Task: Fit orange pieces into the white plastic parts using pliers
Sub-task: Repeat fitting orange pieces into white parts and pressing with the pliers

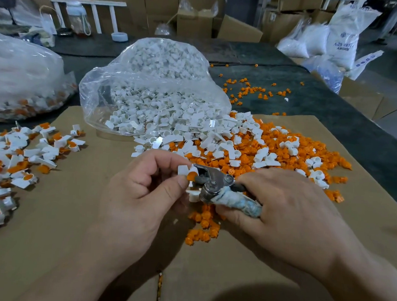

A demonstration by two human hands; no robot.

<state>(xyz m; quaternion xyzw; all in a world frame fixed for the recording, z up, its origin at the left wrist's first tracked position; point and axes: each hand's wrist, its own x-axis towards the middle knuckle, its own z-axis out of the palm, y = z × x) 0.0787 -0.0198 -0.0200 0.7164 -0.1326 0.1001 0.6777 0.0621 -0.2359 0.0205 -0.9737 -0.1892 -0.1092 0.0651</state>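
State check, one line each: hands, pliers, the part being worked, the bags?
left hand: pinching a white part
white part: orange piece at its end, at the pliers' jaws
right hand: gripping the pliers' handles
pliers: held, jaws at the orange piece
clear bag: on its side, mouth open, white parts spilling out
left bag: holds white-and-orange parts

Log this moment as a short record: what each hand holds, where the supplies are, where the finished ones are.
left hand: pinches a white part with an orange piece
right hand: grips pliers, jaws at that part
supplies: open bag, loose pile on cardboard
finished: fitted parts, left side
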